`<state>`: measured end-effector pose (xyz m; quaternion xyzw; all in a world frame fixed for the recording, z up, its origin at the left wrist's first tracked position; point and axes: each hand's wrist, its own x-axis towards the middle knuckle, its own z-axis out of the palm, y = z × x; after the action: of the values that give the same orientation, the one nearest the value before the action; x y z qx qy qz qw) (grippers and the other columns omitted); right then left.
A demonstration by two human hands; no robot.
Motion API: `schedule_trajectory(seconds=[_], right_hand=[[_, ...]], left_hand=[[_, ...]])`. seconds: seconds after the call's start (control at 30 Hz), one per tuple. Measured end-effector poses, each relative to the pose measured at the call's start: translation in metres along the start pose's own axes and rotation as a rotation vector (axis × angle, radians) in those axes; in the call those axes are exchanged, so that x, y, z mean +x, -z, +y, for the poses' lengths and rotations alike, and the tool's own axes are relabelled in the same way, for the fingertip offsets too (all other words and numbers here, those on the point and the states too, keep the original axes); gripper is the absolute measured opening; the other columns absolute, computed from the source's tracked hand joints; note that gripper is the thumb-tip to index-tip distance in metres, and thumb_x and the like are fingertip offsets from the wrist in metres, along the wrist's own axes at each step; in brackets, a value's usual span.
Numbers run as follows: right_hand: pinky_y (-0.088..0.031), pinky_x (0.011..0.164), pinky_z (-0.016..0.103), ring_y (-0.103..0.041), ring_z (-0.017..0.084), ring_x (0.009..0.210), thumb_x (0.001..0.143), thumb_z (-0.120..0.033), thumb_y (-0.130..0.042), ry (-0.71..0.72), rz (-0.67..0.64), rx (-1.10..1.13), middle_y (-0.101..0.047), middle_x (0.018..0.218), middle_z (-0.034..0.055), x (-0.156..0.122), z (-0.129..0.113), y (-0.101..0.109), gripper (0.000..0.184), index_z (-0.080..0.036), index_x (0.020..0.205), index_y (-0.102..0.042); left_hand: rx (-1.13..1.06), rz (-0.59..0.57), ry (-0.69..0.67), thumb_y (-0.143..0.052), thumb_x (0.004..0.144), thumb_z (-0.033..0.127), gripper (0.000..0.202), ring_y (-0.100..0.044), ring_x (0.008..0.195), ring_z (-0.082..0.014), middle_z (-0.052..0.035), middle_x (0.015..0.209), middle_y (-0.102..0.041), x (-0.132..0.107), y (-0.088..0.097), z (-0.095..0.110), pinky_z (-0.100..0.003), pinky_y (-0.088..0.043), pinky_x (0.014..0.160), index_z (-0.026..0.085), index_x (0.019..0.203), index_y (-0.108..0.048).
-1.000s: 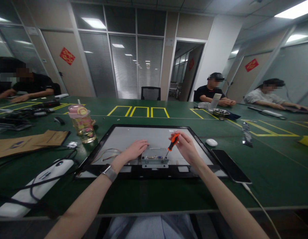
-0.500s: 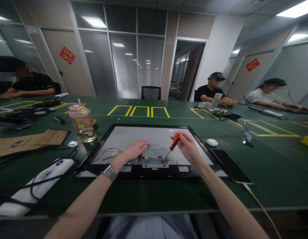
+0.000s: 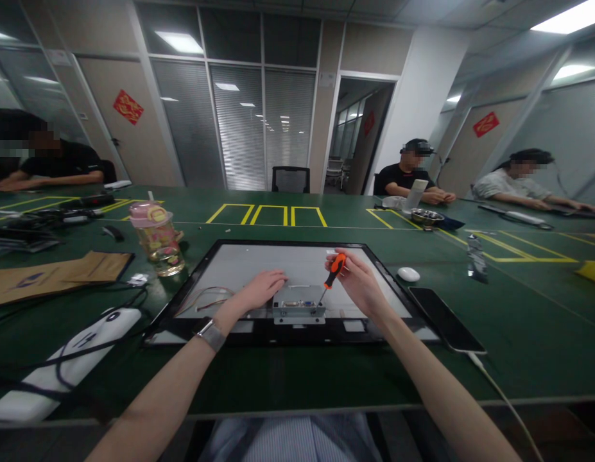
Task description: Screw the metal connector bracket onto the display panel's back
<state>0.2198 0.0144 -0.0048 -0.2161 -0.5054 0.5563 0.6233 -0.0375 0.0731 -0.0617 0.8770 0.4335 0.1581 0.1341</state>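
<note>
An orange-and-black screwdriver [image 3: 334, 271] is held in my right hand [image 3: 359, 277], its fingers closed around the handle. The shaft slants down to the left, and its tip meets the right end of a metal bracket box [image 3: 300, 312] with connector ports. My left hand [image 3: 266, 289] lies with fingers stretched out at the left rear of that box, holding nothing I can see. Under both hands is a flat display panel [image 3: 249, 260] with a black frame, its pale back facing up. Thin wires [image 3: 201, 298] run on the panel left of the box.
A pink-lidded cup [image 3: 157, 240], brown paper envelope [image 3: 61, 277] and white power strip [image 3: 70, 362] are on the left. A phone [image 3: 446, 319] with a cable and a white earbud case [image 3: 408, 274] lie right. Other people sit across the green table [image 3: 278, 378].
The screwdriver handle has turned a little and stands slightly more upright, with my right fingers shifted on it. My left hand stays in place.
</note>
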Motion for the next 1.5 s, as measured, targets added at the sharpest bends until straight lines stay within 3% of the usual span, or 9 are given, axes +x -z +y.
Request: schedule_trajectory(seconds=[0.23, 0.47, 0.67, 0.9, 1.03, 1.17, 1.4, 1.5], right_hand=[[-0.044, 0.084, 0.034, -0.06, 0.016, 0.08, 0.067, -0.027, -0.071, 0.037, 0.069, -0.098, -0.064, 0.082, -0.002, -0.0018, 0.0013, 0.0011, 0.019, -0.028, 0.085, -0.066], [-0.04, 0.091, 0.042, -0.062, 0.022, 0.091, 0.077, -0.033, -0.06, 0.043, -0.005, -0.061, -0.067, 0.095, 0.0047, -0.0022, -0.0029, -0.0036, 0.017, -0.023, 0.09, -0.066], [-0.044, 0.084, 0.038, -0.061, 0.018, 0.082, 0.072, -0.029, -0.067, 0.025, -0.001, -0.062, -0.065, 0.083, 0.0, -0.003, -0.0021, -0.0014, 0.013, -0.027, 0.085, -0.065], [-0.041, 0.092, 0.038, -0.057, 0.014, 0.079, 0.066, -0.026, -0.073, 0.037, 0.031, -0.044, -0.057, 0.082, -0.0027, -0.0015, 0.0, -0.0005, 0.011, -0.026, 0.073, -0.065], [-0.04, 0.093, 0.039, -0.058, 0.015, 0.081, 0.071, -0.03, -0.068, 0.032, 0.036, -0.051, -0.06, 0.083, -0.0011, -0.0017, 0.0003, 0.0001, 0.011, -0.027, 0.081, -0.066], [-0.04, 0.091, 0.042, -0.06, 0.019, 0.086, 0.076, -0.034, -0.063, -0.011, 0.003, -0.051, -0.065, 0.088, 0.0021, -0.0025, -0.0012, -0.0002, 0.023, -0.027, 0.098, -0.064], [-0.039, 0.095, 0.04, -0.059, 0.015, 0.086, 0.076, -0.03, -0.064, 0.036, -0.024, 0.023, -0.064, 0.089, -0.0008, -0.0021, -0.0002, -0.0012, 0.009, -0.026, 0.084, -0.066], [-0.038, 0.096, 0.04, -0.059, 0.015, 0.085, 0.076, -0.03, -0.065, 0.023, -0.001, 0.016, -0.064, 0.087, -0.0007, -0.0013, 0.0003, -0.0002, 0.013, -0.026, 0.088, -0.067]], left_hand=[[0.002, 0.008, -0.016, -0.025, 0.094, 0.039, 0.041, -0.04, 0.123, -0.0185, -0.0043, 0.133, -0.047, 0.0006, -0.0011, -0.0011, -0.036, -0.025, 0.105, 0.021, 0.119, -0.053], [0.003, 0.018, -0.021, -0.026, 0.094, 0.038, 0.041, -0.04, 0.123, -0.0178, -0.0045, 0.132, -0.048, 0.0012, -0.0024, -0.0027, -0.035, -0.025, 0.105, 0.021, 0.119, -0.054], [0.006, 0.015, -0.006, -0.025, 0.094, 0.038, 0.041, -0.04, 0.123, -0.0183, -0.0039, 0.133, -0.047, 0.0006, -0.0026, -0.0028, -0.036, -0.024, 0.105, 0.022, 0.119, -0.053], [-0.001, 0.006, -0.018, -0.025, 0.094, 0.04, 0.042, -0.04, 0.123, -0.0183, -0.0042, 0.133, -0.047, 0.0016, -0.0027, -0.0052, -0.036, -0.025, 0.105, 0.022, 0.12, -0.053], [0.002, 0.01, -0.017, -0.025, 0.094, 0.039, 0.042, -0.039, 0.124, -0.0183, -0.0041, 0.133, -0.047, 0.0007, -0.0019, -0.0035, -0.035, -0.025, 0.104, 0.021, 0.12, -0.053], [0.002, 0.007, -0.007, -0.025, 0.094, 0.04, 0.042, -0.04, 0.123, -0.0187, -0.0046, 0.133, -0.047, 0.0001, -0.0006, -0.0006, -0.035, -0.025, 0.104, 0.02, 0.12, -0.053], [0.008, 0.004, -0.013, -0.026, 0.094, 0.038, 0.041, -0.04, 0.123, -0.0182, -0.0043, 0.133, -0.047, 0.001, 0.0002, 0.0005, -0.035, -0.025, 0.104, 0.021, 0.12, -0.053], [0.006, 0.003, -0.019, -0.025, 0.094, 0.038, 0.042, -0.039, 0.124, -0.0178, -0.0046, 0.133, -0.047, 0.0008, -0.0007, -0.0009, -0.035, -0.025, 0.105, 0.021, 0.12, -0.052]])
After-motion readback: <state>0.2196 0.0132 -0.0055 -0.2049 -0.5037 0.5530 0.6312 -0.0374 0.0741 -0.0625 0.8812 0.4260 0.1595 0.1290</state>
